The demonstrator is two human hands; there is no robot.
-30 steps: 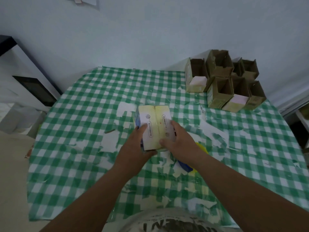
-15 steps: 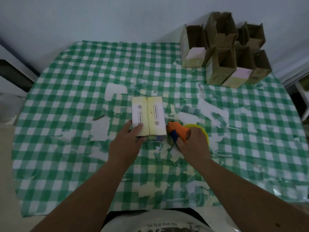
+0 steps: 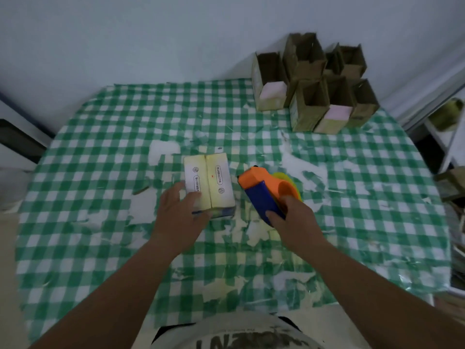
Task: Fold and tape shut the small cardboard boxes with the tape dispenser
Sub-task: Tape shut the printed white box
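A small pale box [image 3: 208, 182] with its two top flaps folded shut lies in the middle of the table. My left hand [image 3: 180, 217] rests on its near left corner, fingers fairly straight, pressing the flap down. Just right of the box, my right hand [image 3: 294, 222] grips the blue handle of an orange tape dispenser [image 3: 264, 190], lifted a little with its nose pointing away from me. A yellow-green roll shows behind the dispenser's orange body.
Several open brown cardboard boxes [image 3: 314, 84] stand clustered at the table's far right corner. The table [image 3: 100, 159] has a worn green-and-white checked cover and meets a pale wall at the back. Shelving [image 3: 450, 147] stands past the right edge.
My right hand left the box, took hold of the tape dispenser to its right and raised it. My left hand stayed on the box's near corner.
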